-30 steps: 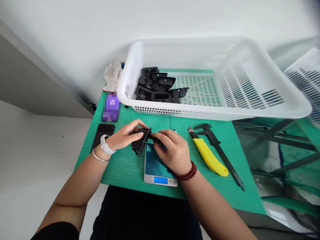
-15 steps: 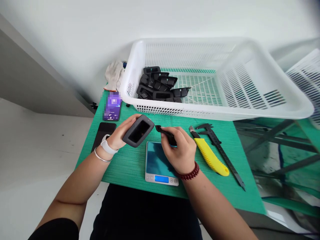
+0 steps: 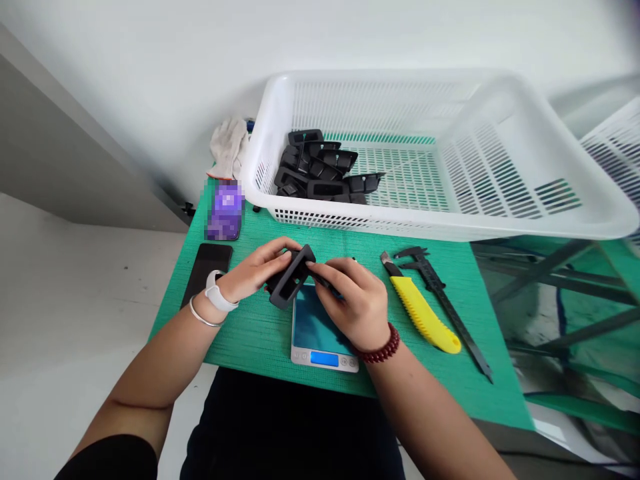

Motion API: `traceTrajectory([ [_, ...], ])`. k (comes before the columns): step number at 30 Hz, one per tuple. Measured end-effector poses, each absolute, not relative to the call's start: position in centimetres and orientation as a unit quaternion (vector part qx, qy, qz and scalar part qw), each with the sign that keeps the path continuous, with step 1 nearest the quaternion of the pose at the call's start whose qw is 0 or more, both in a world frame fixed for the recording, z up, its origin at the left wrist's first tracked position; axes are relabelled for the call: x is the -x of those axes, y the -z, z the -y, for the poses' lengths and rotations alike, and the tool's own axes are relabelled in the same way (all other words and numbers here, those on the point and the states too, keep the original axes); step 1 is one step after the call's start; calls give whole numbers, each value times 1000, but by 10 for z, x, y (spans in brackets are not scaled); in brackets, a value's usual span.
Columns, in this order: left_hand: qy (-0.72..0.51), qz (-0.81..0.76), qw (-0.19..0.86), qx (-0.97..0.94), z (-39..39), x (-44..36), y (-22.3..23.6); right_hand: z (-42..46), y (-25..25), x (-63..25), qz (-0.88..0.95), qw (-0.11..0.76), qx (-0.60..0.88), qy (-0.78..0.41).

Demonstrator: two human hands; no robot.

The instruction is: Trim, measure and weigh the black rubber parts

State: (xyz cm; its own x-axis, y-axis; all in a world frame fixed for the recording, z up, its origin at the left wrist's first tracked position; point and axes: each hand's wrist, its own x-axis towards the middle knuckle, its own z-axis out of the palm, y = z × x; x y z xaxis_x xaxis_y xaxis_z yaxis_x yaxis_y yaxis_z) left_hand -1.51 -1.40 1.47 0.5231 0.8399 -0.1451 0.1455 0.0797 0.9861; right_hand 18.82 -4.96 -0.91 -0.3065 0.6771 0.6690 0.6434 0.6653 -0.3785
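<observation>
My left hand (image 3: 257, 268) is closed around a black plastic housing (image 3: 288, 291) with a long rectangular opening, now tilted with its opening facing right. My right hand (image 3: 357, 300) pinches a narrow dark piece (image 3: 326, 285), mostly covered by the fingers, so its kind is unclear. Its fingertips meet the upper right rim of the housing. Both hands are above a small digital scale (image 3: 315, 327) with a blue-lit display, its plate partly behind my right hand.
A white slotted basket (image 3: 400, 223) holds several black plastic parts (image 3: 320, 167) at its left. Right of the scale lie a yellow utility knife (image 3: 423, 313) and a black caliper (image 3: 453, 313). Two phones (image 3: 227, 213) and a glove (image 3: 229, 147) lie at the left on the green table (image 3: 240, 347).
The housing has turned and moved right and slightly down in my left hand. The gap to my right fingertips has closed, and they now touch its rim.
</observation>
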Motion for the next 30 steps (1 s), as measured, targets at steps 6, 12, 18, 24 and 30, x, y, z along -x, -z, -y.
traceTrajectory([
  [6,-238,-399,634,-618,15,12,-14,50,6,-185,840,384,382,-12],
  [12,-246,-394,655,-596,16,11,-10,51,5,-181,840,389,372,-68],
  [18,-295,-414,662,-550,13,12,-13,50,6,-184,816,405,411,-39],
  [24,-399,-398,647,-514,11,14,-18,50,-3,-187,728,488,473,-88],
  [30,-391,-399,654,-511,13,10,-7,51,-4,-184,732,487,458,-134],
])
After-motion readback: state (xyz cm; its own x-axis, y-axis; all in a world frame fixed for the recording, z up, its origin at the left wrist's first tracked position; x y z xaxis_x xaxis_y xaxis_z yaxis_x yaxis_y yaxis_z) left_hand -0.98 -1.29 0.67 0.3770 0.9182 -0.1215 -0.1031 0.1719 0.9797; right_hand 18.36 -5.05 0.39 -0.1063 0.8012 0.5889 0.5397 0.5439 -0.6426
